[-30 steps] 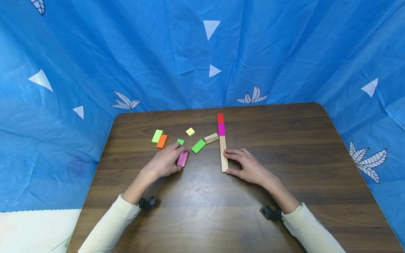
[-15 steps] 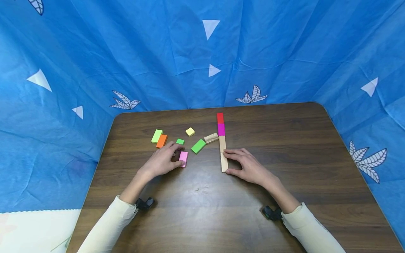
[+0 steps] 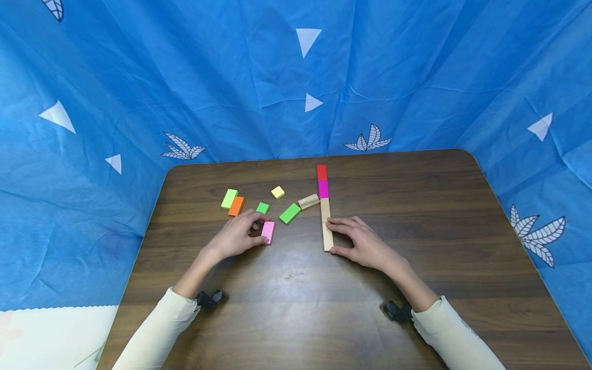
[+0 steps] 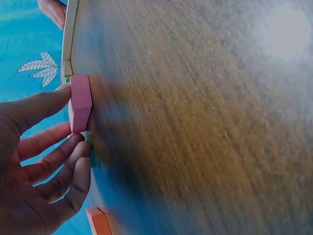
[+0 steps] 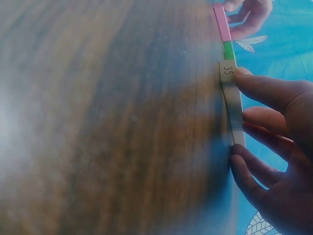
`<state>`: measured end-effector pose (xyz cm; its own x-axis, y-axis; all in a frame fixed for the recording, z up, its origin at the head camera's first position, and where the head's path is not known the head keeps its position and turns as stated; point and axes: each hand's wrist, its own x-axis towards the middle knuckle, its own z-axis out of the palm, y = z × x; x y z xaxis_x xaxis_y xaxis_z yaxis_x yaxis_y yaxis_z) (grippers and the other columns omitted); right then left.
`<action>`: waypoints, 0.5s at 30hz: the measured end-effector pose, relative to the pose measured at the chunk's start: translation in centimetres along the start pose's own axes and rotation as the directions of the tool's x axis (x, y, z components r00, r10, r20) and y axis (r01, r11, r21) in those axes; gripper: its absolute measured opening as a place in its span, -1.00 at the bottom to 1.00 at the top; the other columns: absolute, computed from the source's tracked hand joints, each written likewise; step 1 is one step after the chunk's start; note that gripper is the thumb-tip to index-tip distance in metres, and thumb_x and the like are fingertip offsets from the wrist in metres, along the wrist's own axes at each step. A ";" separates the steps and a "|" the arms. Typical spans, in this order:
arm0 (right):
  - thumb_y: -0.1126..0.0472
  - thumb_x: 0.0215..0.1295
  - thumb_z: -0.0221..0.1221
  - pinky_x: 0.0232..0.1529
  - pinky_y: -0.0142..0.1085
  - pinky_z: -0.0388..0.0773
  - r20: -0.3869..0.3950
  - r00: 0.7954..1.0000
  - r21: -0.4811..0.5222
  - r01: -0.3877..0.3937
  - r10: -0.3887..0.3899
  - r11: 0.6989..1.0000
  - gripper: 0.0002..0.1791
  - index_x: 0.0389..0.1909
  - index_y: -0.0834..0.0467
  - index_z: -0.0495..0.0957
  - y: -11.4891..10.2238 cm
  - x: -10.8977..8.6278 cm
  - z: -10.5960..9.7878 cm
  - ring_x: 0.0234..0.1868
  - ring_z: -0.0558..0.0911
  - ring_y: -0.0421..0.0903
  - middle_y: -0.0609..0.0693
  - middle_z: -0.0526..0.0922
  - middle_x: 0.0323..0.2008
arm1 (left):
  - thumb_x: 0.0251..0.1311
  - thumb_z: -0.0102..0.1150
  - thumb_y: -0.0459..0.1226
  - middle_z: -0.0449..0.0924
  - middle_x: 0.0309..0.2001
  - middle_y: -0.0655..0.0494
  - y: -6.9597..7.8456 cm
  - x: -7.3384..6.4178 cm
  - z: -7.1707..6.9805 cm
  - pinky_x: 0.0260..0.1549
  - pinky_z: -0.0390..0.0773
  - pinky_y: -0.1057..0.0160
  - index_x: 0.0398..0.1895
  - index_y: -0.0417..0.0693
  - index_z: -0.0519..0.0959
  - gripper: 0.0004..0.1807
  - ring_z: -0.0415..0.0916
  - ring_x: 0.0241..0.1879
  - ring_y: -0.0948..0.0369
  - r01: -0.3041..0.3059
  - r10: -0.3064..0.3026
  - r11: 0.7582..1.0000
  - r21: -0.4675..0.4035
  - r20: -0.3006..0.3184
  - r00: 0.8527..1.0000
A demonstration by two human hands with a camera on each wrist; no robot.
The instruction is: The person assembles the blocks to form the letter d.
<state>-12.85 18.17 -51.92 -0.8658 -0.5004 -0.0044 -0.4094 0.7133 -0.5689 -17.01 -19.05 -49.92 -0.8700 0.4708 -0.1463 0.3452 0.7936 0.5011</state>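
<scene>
A pink wooden block (image 3: 268,233) lies on the table, and my left hand (image 3: 233,234) pinches it between thumb and index finger. The left wrist view has the thumb at the block's near end and the other fingers bent beyond it. My right hand (image 3: 363,244) grips a plain wooden block (image 3: 328,240), thumb at its near end, fingers along its right side. Number "35" is printed on that block's end face (image 5: 227,70). It is the nearest piece of a straight row continuing through another plain block (image 3: 326,209), a magenta block (image 3: 323,189) and a red block (image 3: 321,172).
Left of the row lie a tilted-lying plain block (image 3: 309,202), a green block (image 3: 290,214) and a smaller green one (image 3: 263,207). Farther off are a yellow block (image 3: 278,192), an orange block (image 3: 236,206) and a lime block (image 3: 229,199). A blue curtain (image 3: 393,77) borders the table.
The pink block, tilted in my left hand a second ago, now lies flatter with its broad face up. My left hand has shifted slightly left, baring more of the small green block. The right hand stays put.
</scene>
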 end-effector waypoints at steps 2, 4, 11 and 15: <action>-0.09 0.37 0.45 0.37 0.10 0.53 -0.001 1.000 0.002 0.001 -0.001 1.000 -0.24 0.52 0.06 0.50 0.0 0.0 0.0 0.37 0.53 0.03 -0.04 0.50 0.55 | 0.25 0.57 -0.15 0.66 0.08 0.02 0.0 0.0 0.0 0.05 0.69 0.03 0.33 -0.08 0.62 -0.40 0.65 0.01 0.14 -0.004 0.004 1.000 -0.003 -0.003 1.000; -0.09 0.37 0.45 0.37 0.10 0.53 -0.002 1.000 0.004 0.001 -0.001 1.000 -0.24 0.53 0.06 0.50 0.0 0.0 0.0 0.37 0.53 0.03 -0.04 0.50 0.55 | 0.25 0.57 -0.14 0.67 0.08 0.02 0.1 0.0 0.1 0.05 0.69 0.03 0.31 -0.08 0.62 -0.41 0.66 0.02 0.14 -0.006 0.006 1.000 -0.003 -0.006 1.000; -0.09 0.37 0.45 0.37 0.10 0.53 -0.004 1.000 0.005 0.004 -0.004 1.000 -0.23 0.53 0.07 0.50 -0.1 0.0 0.0 0.38 0.52 0.04 -0.04 0.50 0.56 | 0.25 0.58 -0.13 0.69 0.09 0.02 0.2 0.0 0.3 0.05 0.70 0.04 0.31 -0.07 0.62 -0.41 0.67 0.02 0.14 -0.017 0.017 1.000 0.000 -0.016 1.000; -0.09 0.37 0.45 0.37 0.10 0.52 -0.005 1.000 0.004 0.004 -0.004 1.000 -0.24 0.53 0.06 0.50 0.0 0.0 0.0 0.38 0.53 0.04 -0.04 0.50 0.56 | 0.26 0.57 -0.14 0.69 0.10 0.02 0.5 0.0 0.2 0.06 0.71 0.02 0.32 -0.07 0.62 -0.41 0.67 0.03 0.13 -0.020 0.020 1.000 -0.007 -0.013 1.000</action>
<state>-12.81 18.16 -51.90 -0.8657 -0.5006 0.0021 -0.4114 0.7091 -0.5726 -16.79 -18.58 -49.90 -0.8674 0.4817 -0.1248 0.3604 0.7811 0.5099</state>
